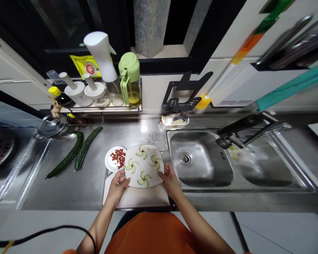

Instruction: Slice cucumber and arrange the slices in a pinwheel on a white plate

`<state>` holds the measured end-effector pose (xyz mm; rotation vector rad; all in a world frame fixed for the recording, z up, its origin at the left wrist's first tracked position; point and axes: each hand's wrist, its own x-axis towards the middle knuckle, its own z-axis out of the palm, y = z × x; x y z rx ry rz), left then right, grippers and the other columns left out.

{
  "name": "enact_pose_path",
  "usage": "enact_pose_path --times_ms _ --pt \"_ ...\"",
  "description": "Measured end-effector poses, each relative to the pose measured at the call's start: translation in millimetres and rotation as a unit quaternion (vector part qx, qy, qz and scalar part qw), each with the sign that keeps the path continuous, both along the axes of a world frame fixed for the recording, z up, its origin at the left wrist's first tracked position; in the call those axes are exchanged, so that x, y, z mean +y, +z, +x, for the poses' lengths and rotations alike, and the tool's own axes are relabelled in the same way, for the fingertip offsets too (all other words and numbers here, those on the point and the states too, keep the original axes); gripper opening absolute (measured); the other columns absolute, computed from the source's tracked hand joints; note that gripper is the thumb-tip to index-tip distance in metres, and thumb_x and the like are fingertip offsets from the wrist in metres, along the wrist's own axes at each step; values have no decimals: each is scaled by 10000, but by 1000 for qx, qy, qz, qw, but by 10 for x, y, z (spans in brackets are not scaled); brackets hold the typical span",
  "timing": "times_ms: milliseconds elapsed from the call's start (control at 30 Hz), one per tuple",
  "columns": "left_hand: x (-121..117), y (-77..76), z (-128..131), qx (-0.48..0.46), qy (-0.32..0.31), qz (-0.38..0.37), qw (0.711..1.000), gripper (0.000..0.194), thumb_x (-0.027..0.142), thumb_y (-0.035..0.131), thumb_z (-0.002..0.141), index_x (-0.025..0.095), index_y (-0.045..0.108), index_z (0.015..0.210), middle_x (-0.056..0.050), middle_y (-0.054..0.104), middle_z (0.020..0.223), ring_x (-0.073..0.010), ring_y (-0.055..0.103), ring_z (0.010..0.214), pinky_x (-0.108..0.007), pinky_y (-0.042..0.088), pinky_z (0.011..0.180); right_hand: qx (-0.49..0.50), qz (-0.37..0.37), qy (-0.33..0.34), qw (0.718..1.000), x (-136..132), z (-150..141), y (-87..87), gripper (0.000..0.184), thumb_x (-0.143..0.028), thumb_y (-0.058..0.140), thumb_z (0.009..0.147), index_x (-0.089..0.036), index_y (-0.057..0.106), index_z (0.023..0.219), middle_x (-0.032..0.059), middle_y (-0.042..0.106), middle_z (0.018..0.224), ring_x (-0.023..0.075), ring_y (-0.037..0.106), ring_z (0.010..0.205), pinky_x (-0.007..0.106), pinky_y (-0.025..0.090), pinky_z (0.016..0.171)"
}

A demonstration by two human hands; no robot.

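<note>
A white square plate [137, 174] carries several pinwheel arrangements of cucumber slices [144, 179]. It sits over a white cutting board [137, 199] on the steel counter. My left hand [118, 185] grips the plate's left edge, and my right hand [169, 178] grips its right edge. A small white dish of red berries [116, 158] rests just left of the plate.
Two whole cucumbers [76, 153] lie on the counter at left, near a pot lid [51, 126]. A rack of oil and sauce bottles [103, 88] stands at the back. The double sink [201, 162] with its faucet [243, 130] is to the right.
</note>
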<state>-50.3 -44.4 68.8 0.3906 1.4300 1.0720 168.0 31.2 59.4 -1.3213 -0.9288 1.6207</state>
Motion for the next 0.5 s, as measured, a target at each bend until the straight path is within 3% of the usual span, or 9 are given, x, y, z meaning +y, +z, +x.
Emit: enact_pose_path --times_ms 200,500 --pt "-14 40 -11 -8 -2 -7 1000 583 440 765 609 218 534 1096 -40 701 896 -140 628 696 -206 428 599 120 -112 -5 986 -98 -85 21 513 -287 684 661 -308 344 1046 1 600 1017 181 615 788 300 503 601" --pt "-43 90 -10 -13 -3 1 1000 637 485 769 600 204 539 1123 -77 705 948 -162 645 724 -210 440 593 100 -116 -4 988 -166 -152 -12 602 -289 671 644 -330 374 1166 6 628 1064 196 630 814 323 525 614"
